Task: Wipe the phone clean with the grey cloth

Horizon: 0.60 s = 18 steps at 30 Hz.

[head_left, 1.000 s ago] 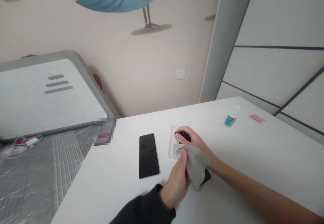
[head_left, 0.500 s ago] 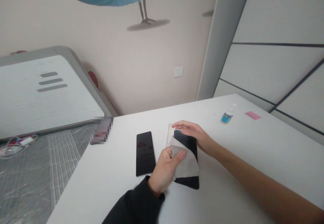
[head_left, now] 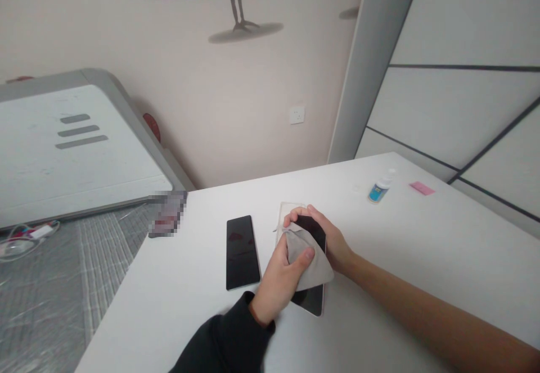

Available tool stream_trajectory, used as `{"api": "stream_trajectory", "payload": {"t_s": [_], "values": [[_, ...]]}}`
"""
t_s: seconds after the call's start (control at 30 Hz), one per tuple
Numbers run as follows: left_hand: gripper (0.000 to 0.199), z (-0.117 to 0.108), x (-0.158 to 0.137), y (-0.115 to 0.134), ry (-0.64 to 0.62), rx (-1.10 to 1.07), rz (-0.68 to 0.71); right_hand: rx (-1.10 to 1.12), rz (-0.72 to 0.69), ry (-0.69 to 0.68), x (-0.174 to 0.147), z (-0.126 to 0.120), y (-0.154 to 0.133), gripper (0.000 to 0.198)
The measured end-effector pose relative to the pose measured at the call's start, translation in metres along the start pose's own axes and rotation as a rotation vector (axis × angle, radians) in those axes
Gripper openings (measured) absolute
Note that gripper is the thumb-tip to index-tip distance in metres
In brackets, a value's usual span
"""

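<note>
My left hand [head_left: 278,283] is closed on a grey cloth [head_left: 317,272], thumb on top, and presses it over the middle of a dark-screened phone [head_left: 311,301]. My right hand [head_left: 335,241] wraps round the phone's far end and right edge, its fingers curled over the top. The cloth hides much of the screen. Behind the fingers a clear phone case [head_left: 283,209] shows in part on the white table [head_left: 189,305]. To the left of my left hand lies another black phone [head_left: 242,255], face up.
A small white bottle with a blue label [head_left: 378,192] and a pink slip [head_left: 422,188] are at the table's far right. At its far left corner lies a pixelated item [head_left: 169,214]. A bed with a grey cover [head_left: 42,305] stands left, and a panelled cabinet [head_left: 447,114] right.
My right hand's fingers have curled down round the phone's far end, where they were stretched out before. The phone has tilted slightly, and its pale right edge now shows. The view has shifted a little.
</note>
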<state>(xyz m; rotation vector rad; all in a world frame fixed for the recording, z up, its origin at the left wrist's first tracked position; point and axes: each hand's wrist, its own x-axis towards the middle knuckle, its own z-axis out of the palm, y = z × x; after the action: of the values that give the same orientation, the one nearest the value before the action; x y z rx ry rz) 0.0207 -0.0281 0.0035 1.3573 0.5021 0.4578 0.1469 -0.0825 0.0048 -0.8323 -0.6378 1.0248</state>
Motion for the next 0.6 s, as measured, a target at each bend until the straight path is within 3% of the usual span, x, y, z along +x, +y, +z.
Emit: {"api": "stream_trajectory", "payload": {"t_s": [0.17, 0.3, 0.43, 0.6], "values": [[0.054, -0.0028, -0.0015, 0.0025, 0.043, -0.164, -0.074, -0.009, -0.06, -0.004, -0.0008, 0.0003, -0.0031, 0.043], [0.054, -0.0037, 0.0, 0.0059, -0.078, -0.248, -0.199, -0.134, -0.093, -0.048, -0.001, -0.0018, -0.0042, 0.046], [0.058, -0.0047, 0.0024, 0.0053, -0.115, -0.101, -0.21, -0.123, -0.004, -0.173, -0.0012, -0.0057, 0.0005, 0.044], [0.063, -0.0096, 0.0058, 0.0053, 0.034, 0.105, -0.09, -0.079, 0.092, -0.308, -0.0067, -0.0059, 0.0013, 0.045]]}}
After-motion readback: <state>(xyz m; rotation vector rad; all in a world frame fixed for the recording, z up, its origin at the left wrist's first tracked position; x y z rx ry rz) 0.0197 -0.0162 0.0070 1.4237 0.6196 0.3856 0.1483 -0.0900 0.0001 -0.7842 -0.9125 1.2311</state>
